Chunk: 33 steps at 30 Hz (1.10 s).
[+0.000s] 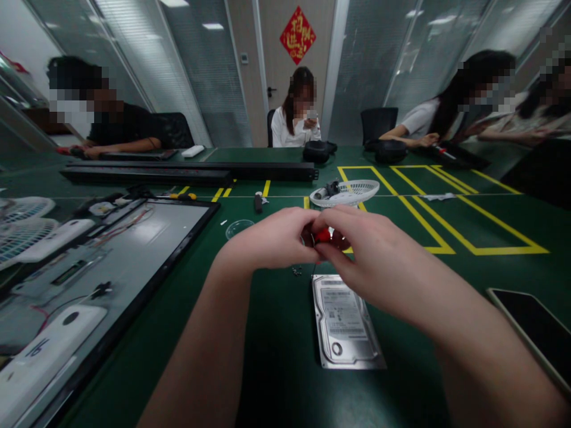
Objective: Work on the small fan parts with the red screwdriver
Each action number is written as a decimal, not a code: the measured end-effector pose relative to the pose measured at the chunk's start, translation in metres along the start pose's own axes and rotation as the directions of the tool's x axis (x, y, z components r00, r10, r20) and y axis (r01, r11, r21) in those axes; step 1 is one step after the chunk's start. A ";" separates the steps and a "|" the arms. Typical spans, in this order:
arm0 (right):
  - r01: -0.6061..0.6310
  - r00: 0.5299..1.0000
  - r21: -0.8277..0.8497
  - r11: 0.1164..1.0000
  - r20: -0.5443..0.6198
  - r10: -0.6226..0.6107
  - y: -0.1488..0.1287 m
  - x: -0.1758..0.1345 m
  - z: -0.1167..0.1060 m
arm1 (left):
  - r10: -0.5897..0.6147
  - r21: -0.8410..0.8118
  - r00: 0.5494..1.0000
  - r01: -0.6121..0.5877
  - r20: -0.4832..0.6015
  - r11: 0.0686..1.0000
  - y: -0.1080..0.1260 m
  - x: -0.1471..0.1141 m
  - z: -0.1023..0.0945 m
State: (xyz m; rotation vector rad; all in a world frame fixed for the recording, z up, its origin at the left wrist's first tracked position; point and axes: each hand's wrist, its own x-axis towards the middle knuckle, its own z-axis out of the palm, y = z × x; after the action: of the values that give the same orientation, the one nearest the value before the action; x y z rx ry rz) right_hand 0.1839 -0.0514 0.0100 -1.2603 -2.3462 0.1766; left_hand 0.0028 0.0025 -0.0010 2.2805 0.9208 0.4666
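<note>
A hard drive (341, 321) lies flat on the green table, its silver labelled face up. Above its far left corner my left hand (285, 238) and my right hand (357, 238) meet, closed around a small screwdriver (322, 236) with a red handle. Its thin dark shaft points down to that corner; whether the tip sits in a screw I cannot tell. The fingertips are partly hidden behind my hands. Several small loose screws (297, 271) lie on the table just left of the drive.
At left lies a large dismantled flat panel (134, 255) with white devices on it. A clear round dish (239, 228) and a white basket (368, 191) stand beyond my hands. A phone (530, 327) lies at right. Long black bars (191, 172) lie farther back; several people sit around the table.
</note>
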 end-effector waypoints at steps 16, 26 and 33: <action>-0.050 0.999 -0.028 0.998 0.013 0.050 -0.002 0.000 -0.002 | 0.001 -0.007 1.000 -0.001 0.013 1.000 -0.001 0.000 0.001; -0.039 0.999 -0.011 0.999 -0.010 0.039 -0.001 0.001 0.000 | 0.026 -0.039 1.000 -0.026 0.007 0.999 -0.003 0.001 0.002; -0.062 0.998 -0.045 0.997 -0.006 0.062 -0.002 0.003 0.001 | 0.006 -0.075 1.000 -0.006 0.002 0.997 -0.005 0.002 0.003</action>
State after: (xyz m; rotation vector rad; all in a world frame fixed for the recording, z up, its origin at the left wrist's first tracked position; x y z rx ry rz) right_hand 0.1809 -0.0494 0.0112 -1.3548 -2.3203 0.1410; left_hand 0.0032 0.0051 -0.0059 2.2161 0.8810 0.4929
